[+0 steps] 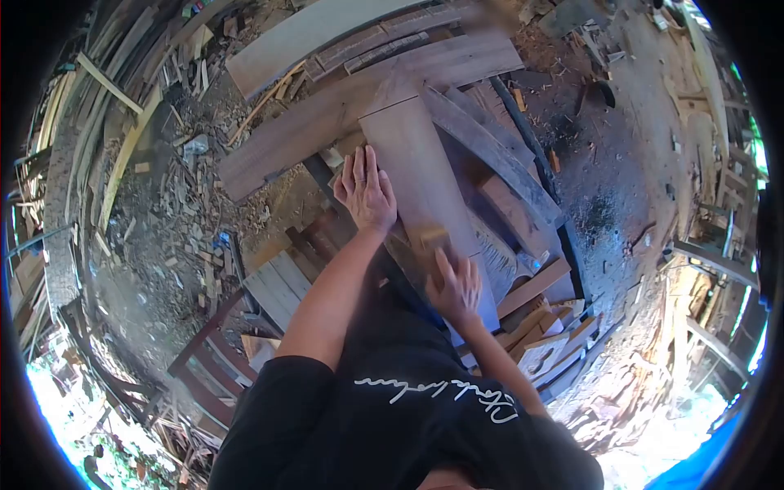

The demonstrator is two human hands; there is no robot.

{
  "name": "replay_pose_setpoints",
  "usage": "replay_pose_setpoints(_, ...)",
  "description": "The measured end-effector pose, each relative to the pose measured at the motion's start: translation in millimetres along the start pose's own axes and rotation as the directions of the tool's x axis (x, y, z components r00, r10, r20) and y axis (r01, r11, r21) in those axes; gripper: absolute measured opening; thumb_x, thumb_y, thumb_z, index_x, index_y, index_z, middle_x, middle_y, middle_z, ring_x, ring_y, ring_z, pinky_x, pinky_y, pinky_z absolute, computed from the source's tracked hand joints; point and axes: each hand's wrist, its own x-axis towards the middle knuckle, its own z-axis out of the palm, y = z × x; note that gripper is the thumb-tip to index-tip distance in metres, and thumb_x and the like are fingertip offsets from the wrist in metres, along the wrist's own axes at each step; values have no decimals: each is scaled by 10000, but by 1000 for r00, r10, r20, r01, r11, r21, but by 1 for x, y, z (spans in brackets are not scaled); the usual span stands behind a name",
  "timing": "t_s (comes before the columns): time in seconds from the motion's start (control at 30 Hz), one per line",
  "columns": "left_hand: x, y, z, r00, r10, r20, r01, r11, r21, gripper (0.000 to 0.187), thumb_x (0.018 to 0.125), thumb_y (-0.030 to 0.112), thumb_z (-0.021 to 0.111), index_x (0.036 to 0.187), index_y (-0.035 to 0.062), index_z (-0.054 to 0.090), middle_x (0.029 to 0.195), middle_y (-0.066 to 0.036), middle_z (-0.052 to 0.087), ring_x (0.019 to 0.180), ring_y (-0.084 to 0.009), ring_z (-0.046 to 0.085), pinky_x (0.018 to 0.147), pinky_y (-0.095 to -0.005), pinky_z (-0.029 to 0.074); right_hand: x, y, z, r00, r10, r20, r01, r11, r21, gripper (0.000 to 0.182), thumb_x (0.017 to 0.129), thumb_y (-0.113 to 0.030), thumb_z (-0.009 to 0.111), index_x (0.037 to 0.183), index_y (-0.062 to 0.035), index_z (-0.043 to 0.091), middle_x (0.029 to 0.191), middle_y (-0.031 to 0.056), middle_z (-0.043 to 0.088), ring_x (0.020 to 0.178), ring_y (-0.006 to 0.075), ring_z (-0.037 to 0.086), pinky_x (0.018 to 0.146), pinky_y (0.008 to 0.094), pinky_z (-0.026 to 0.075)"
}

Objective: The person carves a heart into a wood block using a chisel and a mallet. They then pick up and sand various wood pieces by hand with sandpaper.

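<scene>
A wide, smooth wooden board [412, 163] runs lengthwise in front of my body, resting across other planks. My left hand [366, 194] lies along its left edge, fingers stretched out and holding nothing. Nearer to me, my right hand [455, 287] is over the same board. Its fingers are bent around a small tan block [434, 238], blurred by motion, whose exact kind I cannot make out. The block appears to touch the board's face, and my fingers partly hide it.
A long plank [286, 151] crosses beneath the board's far end. Another pale plank [310, 41] lies beyond. Wood offcuts [543, 339] are piled at right, beside a dark frame rail [572, 261]. Slatted wooden pieces [214, 359] stand at left. Scraps and shavings cover the ground [175, 220].
</scene>
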Motion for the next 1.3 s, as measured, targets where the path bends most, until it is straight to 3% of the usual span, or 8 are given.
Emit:
replay_pose_setpoints(0.1,-2,-1,0,1000,13,7,-13,1000,-9,545,980,253,462,1505,115,410,1526,-88,425,1419,-307,338,1132,-481,205,7,6,10,1000,-21,-2,21,1000,-17,668,741,-271,740,1377,-233,541,1105,174,568,928,360,585,759,482,488)
replay_pose_setpoints(0.37,-1,-2,3,1000,21,-21,-21,1000,-19,554,963,273,500,1483,95,433,1508,-90,447,1409,-307,351,1133,-476,207,213,-46,27,992,15,-128,2,991,133,573,799,-280,681,1353,-226,546,1118,155,576,1001,361,573,837,488,482)
replay_pose_setpoints(0.6,0,2,-1,1000,-21,-9,20,999,-25,542,975,248,477,1499,124,421,1532,-72,424,1416,-291,350,1134,-482,203,1,6,6,997,-43,-66,44,999,21,653,751,-248,735,1377,-248,548,1074,166,573,893,359,579,735,456,486)
replay_pose_setpoints(0.7,-3,0,0,1000,-15,5,15,1000,-19,542,975,246,477,1501,127,420,1535,-67,419,1417,-293,346,1132,-485,203,-2,11,8,999,-17,31,18,999,-45,656,743,-260,745,1369,-250,549,1110,170,578,882,355,582,726,451,490)
replay_pose_setpoints(0.8,1,-1,0,1000,-12,2,12,1000,-28,545,973,246,485,1502,130,420,1533,-65,420,1418,-295,342,1130,-486,207,96,-7,21,986,-96,-137,103,994,42,614,761,-276,730,1349,-247,557,1157,170,578,942,361,598,780,467,509)
replay_pose_setpoints(1.0,0,0,-4,1000,0,-16,-1,997,-74,543,952,236,516,1480,133,444,1523,-64,423,1410,-297,343,1129,-485,210,230,-35,33,995,20,-97,-15,998,57,628,788,-287,698,1393,-248,533,1175,139,585,1050,350,583,822,469,510)
replay_pose_setpoints(1.2,-1,1,-2,1000,-16,2,16,998,-57,559,952,234,509,1497,144,421,1529,-73,414,1404,-303,353,1129,-496,206,40,8,3,985,-142,-93,141,990,-25,615,770,-268,728,1359,-198,565,1117,151,601,921,357,607,755,470,511)
replay_pose_setpoints(1.3,1,0,-4,1000,-10,0,10,997,-79,541,959,217,501,1485,113,436,1516,-92,430,1398,-318,355,1118,-488,221,31,11,6,987,-146,-65,142,988,-58,597,765,-265,736,1337,-191,583,1088,153,607,868,355,606,732,464,511)
